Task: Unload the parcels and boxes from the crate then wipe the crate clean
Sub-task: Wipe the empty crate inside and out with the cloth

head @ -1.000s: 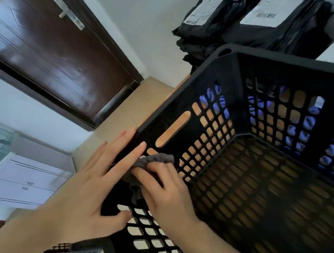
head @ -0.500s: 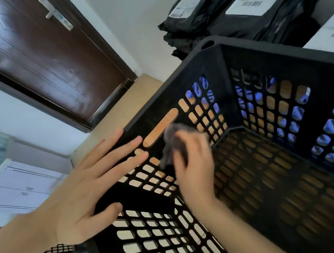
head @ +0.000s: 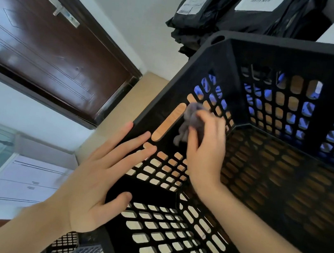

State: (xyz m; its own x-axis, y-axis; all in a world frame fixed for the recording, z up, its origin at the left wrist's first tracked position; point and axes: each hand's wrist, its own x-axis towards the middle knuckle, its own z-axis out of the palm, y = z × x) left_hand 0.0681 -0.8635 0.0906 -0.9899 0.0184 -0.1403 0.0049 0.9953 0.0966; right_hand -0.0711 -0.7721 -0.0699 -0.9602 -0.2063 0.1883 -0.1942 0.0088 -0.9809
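Wiping step: right hand (head: 203,151) pinches a blurred cloth (head: 187,121), apparently grey, against the inner wall of the black crate (head: 304,45); left hand (head: 97,178) flat, bracing beside; next, sweep lattice below the grip.

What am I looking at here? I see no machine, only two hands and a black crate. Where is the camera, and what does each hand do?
There is no machine: a person works with bare hands. The one camera sits on the person's head and looks forward and down, so both arms enter from below. The black plastic crate has holes and no parcels inside. The left hand lies flat, fingers straight, on the crate's near corner. The right hand holds a crumpled grey cloth against the inside of a wall, beside the handle slot. Behind the crate lie black parcels with white labels.
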